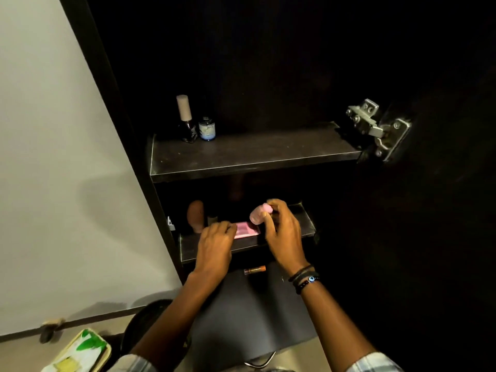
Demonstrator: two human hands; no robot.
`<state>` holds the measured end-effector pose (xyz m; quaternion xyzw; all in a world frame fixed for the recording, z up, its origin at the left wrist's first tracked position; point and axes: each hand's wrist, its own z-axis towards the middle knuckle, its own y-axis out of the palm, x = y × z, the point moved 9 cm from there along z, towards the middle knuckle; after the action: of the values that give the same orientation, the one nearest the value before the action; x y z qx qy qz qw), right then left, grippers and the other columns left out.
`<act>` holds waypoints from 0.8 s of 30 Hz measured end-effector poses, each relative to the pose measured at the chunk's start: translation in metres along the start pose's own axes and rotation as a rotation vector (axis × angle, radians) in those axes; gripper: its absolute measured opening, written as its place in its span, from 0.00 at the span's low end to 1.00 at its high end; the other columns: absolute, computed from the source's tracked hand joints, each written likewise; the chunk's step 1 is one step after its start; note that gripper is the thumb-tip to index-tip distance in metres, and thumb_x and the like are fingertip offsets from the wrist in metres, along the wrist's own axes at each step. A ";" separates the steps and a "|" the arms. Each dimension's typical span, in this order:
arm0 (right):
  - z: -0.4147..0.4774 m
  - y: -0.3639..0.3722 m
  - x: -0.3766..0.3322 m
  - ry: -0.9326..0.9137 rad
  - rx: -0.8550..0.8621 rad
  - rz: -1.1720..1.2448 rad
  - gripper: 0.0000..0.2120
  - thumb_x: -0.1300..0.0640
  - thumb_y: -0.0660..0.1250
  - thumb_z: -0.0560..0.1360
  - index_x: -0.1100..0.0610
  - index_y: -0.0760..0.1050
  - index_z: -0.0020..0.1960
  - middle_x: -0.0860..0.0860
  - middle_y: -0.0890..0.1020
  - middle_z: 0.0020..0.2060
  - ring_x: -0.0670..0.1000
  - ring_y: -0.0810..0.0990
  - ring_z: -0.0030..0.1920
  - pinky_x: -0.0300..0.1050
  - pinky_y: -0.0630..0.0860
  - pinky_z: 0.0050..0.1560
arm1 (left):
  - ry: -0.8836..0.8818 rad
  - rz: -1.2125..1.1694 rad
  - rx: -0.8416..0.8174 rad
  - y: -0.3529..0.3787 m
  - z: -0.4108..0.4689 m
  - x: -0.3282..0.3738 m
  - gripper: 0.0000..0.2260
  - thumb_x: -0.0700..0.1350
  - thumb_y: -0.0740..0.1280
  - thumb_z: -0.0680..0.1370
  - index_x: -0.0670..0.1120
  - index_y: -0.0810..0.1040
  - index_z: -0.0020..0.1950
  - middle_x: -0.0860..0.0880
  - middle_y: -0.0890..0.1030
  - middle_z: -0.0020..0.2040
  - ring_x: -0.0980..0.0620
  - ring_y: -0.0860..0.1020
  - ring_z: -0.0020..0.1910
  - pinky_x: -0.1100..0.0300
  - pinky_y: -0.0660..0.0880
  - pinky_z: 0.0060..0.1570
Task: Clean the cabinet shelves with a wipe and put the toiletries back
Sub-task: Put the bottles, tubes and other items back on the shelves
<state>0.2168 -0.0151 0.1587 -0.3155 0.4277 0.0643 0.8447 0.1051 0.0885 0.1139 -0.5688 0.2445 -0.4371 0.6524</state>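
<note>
Pink bottle (pixel 258 214) pinched in your right hand (pixel 283 234), left hand (pixel 214 244) resting open on the pink box (pixel 248 230): you look mid-restock of the lower shelf (pixel 302 223), next standing it upright alongside.

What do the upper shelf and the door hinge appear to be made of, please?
The upper shelf looks like dark laminated board, matte, with a pale line along its front edge. The hinge looks like bare metal: silvery, dully shiny, with visible screws.
</note>
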 end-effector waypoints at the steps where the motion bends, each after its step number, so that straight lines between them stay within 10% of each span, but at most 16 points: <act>1: 0.004 0.005 -0.002 -0.021 -0.012 -0.004 0.07 0.60 0.63 0.78 0.56 0.73 0.56 0.49 0.80 0.49 0.48 0.80 0.49 0.44 0.78 0.49 | 0.012 -0.016 0.009 0.001 -0.004 -0.001 0.28 0.32 0.74 0.55 0.45 0.80 0.54 0.46 0.81 0.51 0.44 0.80 0.50 0.51 0.76 0.49; 15: 0.024 0.097 -0.004 -0.061 -0.435 -0.204 0.14 0.62 0.60 0.75 0.60 0.78 0.58 0.58 0.84 0.49 0.59 0.82 0.52 0.54 0.78 0.54 | -0.049 -0.101 0.054 0.004 -0.044 -0.015 0.31 0.31 0.76 0.57 0.44 0.78 0.60 0.43 0.79 0.60 0.43 0.77 0.60 0.47 0.72 0.61; 24: 0.018 0.085 -0.001 -0.088 -0.375 -0.199 0.16 0.56 0.64 0.78 0.57 0.74 0.65 0.60 0.81 0.51 0.58 0.80 0.52 0.53 0.77 0.55 | -0.098 -0.210 0.099 0.011 -0.044 -0.022 0.21 0.39 0.67 0.75 0.43 0.71 0.68 0.41 0.72 0.68 0.42 0.70 0.68 0.45 0.68 0.67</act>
<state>0.1963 0.0629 0.1268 -0.5047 0.3379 0.0729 0.7910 0.0607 0.0838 0.0892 -0.5788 0.1295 -0.4864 0.6416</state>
